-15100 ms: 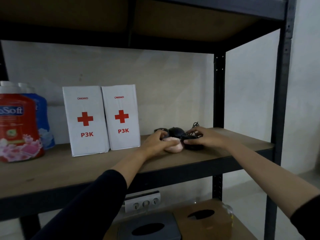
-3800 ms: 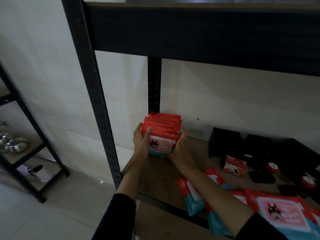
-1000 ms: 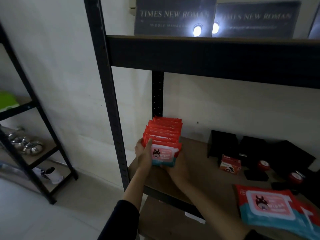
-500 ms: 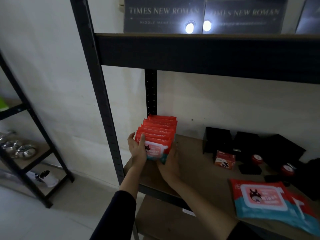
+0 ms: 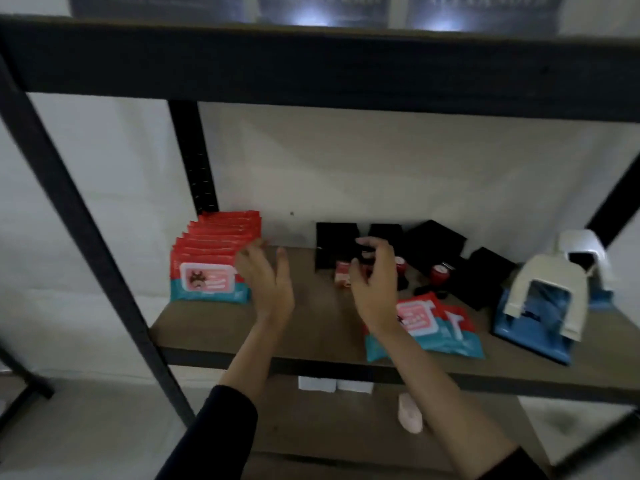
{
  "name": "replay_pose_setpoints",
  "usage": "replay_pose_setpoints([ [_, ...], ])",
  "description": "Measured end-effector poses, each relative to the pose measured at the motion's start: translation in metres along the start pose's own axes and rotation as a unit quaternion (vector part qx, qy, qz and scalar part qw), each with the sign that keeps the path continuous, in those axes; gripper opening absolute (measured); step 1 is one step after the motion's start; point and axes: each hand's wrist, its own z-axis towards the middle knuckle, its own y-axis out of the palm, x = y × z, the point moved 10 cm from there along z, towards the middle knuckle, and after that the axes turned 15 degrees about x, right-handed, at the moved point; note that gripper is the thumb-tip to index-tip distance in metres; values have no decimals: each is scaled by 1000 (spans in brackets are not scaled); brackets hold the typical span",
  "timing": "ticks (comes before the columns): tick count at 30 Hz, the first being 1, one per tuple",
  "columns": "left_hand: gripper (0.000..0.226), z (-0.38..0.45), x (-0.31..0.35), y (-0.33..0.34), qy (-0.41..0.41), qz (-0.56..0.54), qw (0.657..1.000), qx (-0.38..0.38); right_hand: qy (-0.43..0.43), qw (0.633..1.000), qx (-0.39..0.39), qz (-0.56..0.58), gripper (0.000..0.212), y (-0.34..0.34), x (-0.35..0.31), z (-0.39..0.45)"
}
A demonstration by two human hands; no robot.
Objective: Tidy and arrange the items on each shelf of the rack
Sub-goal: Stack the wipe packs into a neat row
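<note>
Both hands hang empty above the shelf [image 5: 311, 327]: left hand [image 5: 266, 282] fingers straight beside the upright wipe packs [image 5: 211, 261], labels facing forward, row running back toward the wall; right hand [image 5: 375, 275] loosely curled.

Dim in here. The only bright spots are two glaring white patches [image 5: 377, 20] at the top, on the dark panels above the upper shelf [image 5: 311, 64], and they wash out the lettering. Under that shelf everything sits in shadow, the far black boxes [image 5: 433, 242] nearly lost. The whole view is smeared with motion blur, and the rack posts [image 5: 83, 230] bow outward at the edges.
</note>
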Motion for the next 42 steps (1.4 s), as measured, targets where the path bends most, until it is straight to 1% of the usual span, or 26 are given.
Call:
replay_pose_setpoints([
  [2,19,-41,18,33,-14,-49,990,-133,-10,999,31,-32,28,-38,13,8],
  [3,15,-67,22,53,-29,-54,974,-220,-2,998,43,-55,27,-58,24,10],
  [4,22,-93,24,70,-46,-40,950,-307,11,996,57,-75,26,-76,36,11],
  [5,36,-117,23,82,-60,-14,923,-380,23,992,73,-95,24,-94,48,12],
  [6,51,-139,22,91,-56,13,900,-432,35,988,88,-120,23,-113,61,12],
  [7,66,-155,21,97,-36,49,884,-463,52,982,95,-152,24,-127,74,12],
  [9,85,-172,8,102,0,140,863,-485,98,967,84,-222,26,-150,101,7],
  [10,90,-173,-1,104,3,167,862,-478,130,957,72,-247,28,-158,114,2],
  [11,92,-171,2,102,-4,166,867,-470,163,948,63,-266,29,-166,125,-5],
  [12,89,-169,2,102,-20,146,871,-469,183,942,56,-277,31,-171,133,-10],
  [14,76,-165,16,95,-80,68,871,-479,200,936,44,-285,34,-178,142,-19],
  [16,74,-156,21,84,-135,14,865,-483,225,931,18,-288,39,-178,152,-24],
  [17,75,-149,20,78,-148,1,865,-479,237,928,2,-288,44,-177,157,-27],
  [20,72,-123,9,60,-161,-17,870,-466,245,924,-30,-293,66,-170,157,-33],
  [22,65,-104,-2,49,-153,-3,878,-453,237,921,-28,-308,80,-166,150,-34],
  [23,61,-97,-6,43,-146,8,882,-449,231,926,-15,-299,82,-164,146,-34],
  [24,59,-90,-8,37,-143,14,885,-443,231,936,3,-267,81,-161,141,-34],
  [26,61,-76,-14,25,-139,14,895,-423,242,955,29,-167,77,-153,127,-36],
  [28,67,-61,-25,13,-155,12,906,-393,247,965,28,-87,66,-141,112,-37],
  [30,61,-47,-40,-2,-172,31,910,-376,248,967,-17,-48,52,-122,101,-41],
  [31,55,-42,-45,-8,-180,38,909,-375,247,967,-41,-35,50,-112,97,-42],
  [33,51,-32,-59,-23,-201,36,911,-359,241,967,-87,-10,56,-90,87,-46],
  [36,60,-10,-78,-54,-224,29,928,-295,243,958,-152,27,58,-55,74,-53],
  [38,67,10,-87,-76,-230,26,943,-240,249,952,-168,58,56,-35,65,-56],
  [39,67,21,-93,-84,-222,26,950,-219,250,949,-176,71,54,-26,62,-57],
  [42,49,44,-91,-98,-198,58,964,-170,252,942,-201,96,49,-2,55,-63],
])
